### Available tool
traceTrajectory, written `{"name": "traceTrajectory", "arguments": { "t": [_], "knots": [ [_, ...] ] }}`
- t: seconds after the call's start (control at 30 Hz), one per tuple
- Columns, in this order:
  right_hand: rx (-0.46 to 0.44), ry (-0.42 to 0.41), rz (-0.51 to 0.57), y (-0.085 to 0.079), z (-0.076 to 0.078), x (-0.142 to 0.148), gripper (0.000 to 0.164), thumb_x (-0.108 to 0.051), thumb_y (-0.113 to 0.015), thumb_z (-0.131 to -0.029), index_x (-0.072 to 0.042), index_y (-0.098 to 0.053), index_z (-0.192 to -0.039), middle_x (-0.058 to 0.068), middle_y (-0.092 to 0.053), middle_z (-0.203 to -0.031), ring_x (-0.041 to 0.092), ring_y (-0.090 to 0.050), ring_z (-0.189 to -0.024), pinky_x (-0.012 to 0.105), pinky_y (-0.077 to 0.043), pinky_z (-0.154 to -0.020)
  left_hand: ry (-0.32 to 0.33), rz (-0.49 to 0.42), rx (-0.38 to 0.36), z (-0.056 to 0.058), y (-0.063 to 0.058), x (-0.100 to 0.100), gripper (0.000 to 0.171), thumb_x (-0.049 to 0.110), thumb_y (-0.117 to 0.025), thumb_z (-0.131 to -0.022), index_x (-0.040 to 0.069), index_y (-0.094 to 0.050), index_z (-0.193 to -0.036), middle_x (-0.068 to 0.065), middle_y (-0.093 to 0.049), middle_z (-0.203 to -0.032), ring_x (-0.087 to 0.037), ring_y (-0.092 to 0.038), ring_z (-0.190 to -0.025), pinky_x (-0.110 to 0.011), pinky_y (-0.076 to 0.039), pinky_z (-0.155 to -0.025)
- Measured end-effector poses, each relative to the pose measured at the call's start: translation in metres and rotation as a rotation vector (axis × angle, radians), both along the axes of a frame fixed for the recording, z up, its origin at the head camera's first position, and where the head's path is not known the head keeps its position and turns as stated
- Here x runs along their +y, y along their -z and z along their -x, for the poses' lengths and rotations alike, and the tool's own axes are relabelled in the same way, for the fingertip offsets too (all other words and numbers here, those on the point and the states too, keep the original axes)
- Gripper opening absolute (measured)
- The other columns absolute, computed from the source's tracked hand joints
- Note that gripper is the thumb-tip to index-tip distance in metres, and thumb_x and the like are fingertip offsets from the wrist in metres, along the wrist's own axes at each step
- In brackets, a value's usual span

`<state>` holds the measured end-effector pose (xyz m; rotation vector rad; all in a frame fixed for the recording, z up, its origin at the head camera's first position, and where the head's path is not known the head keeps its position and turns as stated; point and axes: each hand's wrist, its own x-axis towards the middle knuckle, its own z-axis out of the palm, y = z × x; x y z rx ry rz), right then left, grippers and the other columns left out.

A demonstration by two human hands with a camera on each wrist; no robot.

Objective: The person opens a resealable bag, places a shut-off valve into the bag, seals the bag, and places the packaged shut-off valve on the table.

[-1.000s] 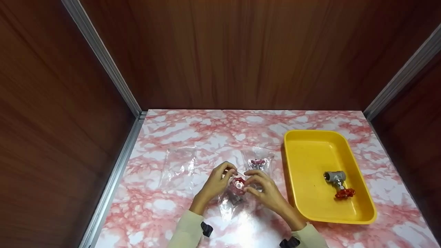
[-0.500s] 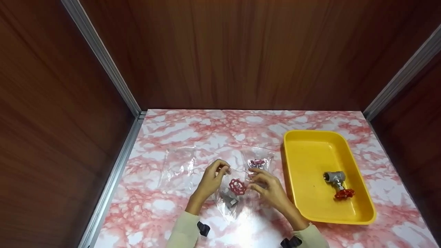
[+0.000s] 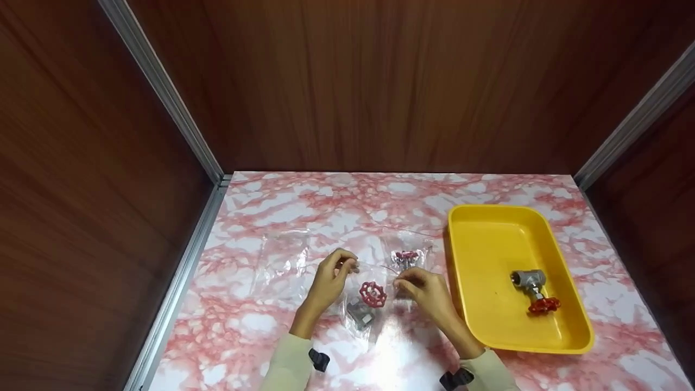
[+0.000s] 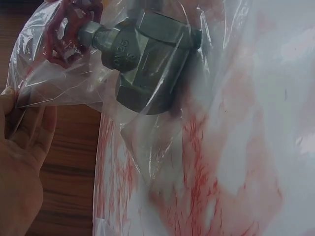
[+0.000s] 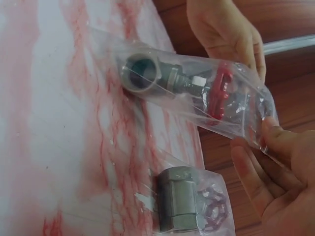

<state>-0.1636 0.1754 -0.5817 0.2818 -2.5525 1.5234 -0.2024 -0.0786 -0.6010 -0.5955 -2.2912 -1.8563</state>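
Note:
A clear plastic bag (image 5: 192, 110) with a gate valve (image 4: 152, 64) inside stretches between both hands. The valve has a grey metal body and a red handwheel (image 3: 373, 294). My left hand (image 3: 328, 278) pinches the bag's upper left corner between thumb and fingers. At the upper right corner, my right hand (image 3: 428, 293) pinches the film the same way, as the right wrist view shows. The valve body hangs toward the bag's lower end, close over the marbled table. A second bagged valve (image 5: 179, 201) lies just beyond the right hand, partly hidden by it in the head view.
On the right stands a yellow tray (image 3: 483, 304) holding an unbagged valve (image 3: 535, 290) with a red handwheel. Flat on the table (image 3: 336, 190) to the left lies a clear plastic bag (image 3: 282, 266). Wooden panels (image 3: 347, 87) enclose the back and sides.
Both hands have drawn apart, the left one leftward and up, the right one slightly right. The bag between them is now spread flat, its handwheel and valve body plainly visible.

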Motion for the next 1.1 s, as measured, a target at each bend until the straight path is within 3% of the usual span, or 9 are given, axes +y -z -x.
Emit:
{"name": "traceTrajectory", "arguments": {
  "t": [0.17,0.4,0.67,0.9,1.1],
  "knots": [
    [0.016,0.010,-0.008,-0.005,0.005,-0.002,0.008,-0.004,-0.083,-0.089,-0.010,-0.080,-0.091,0.006,-0.081,-0.088,0.013,-0.074,-0.079,0.024,-0.062,-0.074,-0.022,-0.004,0.022,0.001,-0.002,-0.002,0.017,0.016,-0.059,-0.109,0.002,-0.067,-0.113,-0.013,-0.073,-0.101,-0.026,-0.073,-0.091,-0.049,-0.065,-0.082],
    [0.014,-0.004,0.024,-0.015,0.010,-0.002,0.007,-0.005,-0.080,-0.092,-0.009,-0.079,-0.096,0.006,-0.080,-0.091,0.014,-0.073,-0.079,0.023,-0.062,-0.075,-0.054,0.003,0.097,0.002,-0.007,-0.004,0.018,0.014,-0.060,-0.109,-0.002,-0.067,-0.112,-0.012,-0.073,-0.098,-0.028,-0.074,-0.089,-0.030,-0.061,-0.079],
    [0.077,-0.014,-0.005,-0.026,0.012,-0.003,0.007,-0.006,-0.079,-0.093,-0.013,-0.078,-0.094,0.002,-0.079,-0.091,0.016,-0.073,-0.077,0.026,-0.061,-0.074,-0.074,-0.019,0.154,0.001,-0.013,-0.006,0.011,0.014,-0.060,-0.109,0.007,-0.067,-0.110,-0.010,-0.074,-0.097,-0.028,-0.073,-0.087,-0.047,-0.062,-0.078],
    [0.162,-0.026,-0.024,-0.036,0.011,-0.003,0.007,-0.006,-0.080,-0.093,-0.011,-0.078,-0.097,0.002,-0.079,-0.093,0.013,-0.071,-0.080,0.026,-0.060,-0.076,-0.101,-0.026,0.214,0.000,-0.020,-0.005,0.010,0.007,-0.061,-0.107,0.002,-0.068,-0.111,-0.010,-0.073,-0.096,-0.027,-0.072,-0.086,-0.031,-0.061,-0.077],
    [0.223,-0.048,-0.049,-0.046,0.011,-0.002,0.005,-0.007,-0.080,-0.094,-0.011,-0.078,-0.098,0.006,-0.080,-0.094,0.012,-0.073,-0.082,0.029,-0.062,-0.078,-0.120,-0.020,0.255,-0.002,-0.025,-0.004,0.008,0.004,-0.062,-0.106,0.003,-0.068,-0.111,-0.008,-0.072,-0.096,-0.026,-0.070,-0.084,-0.028,-0.060,-0.078]
  ]
}}
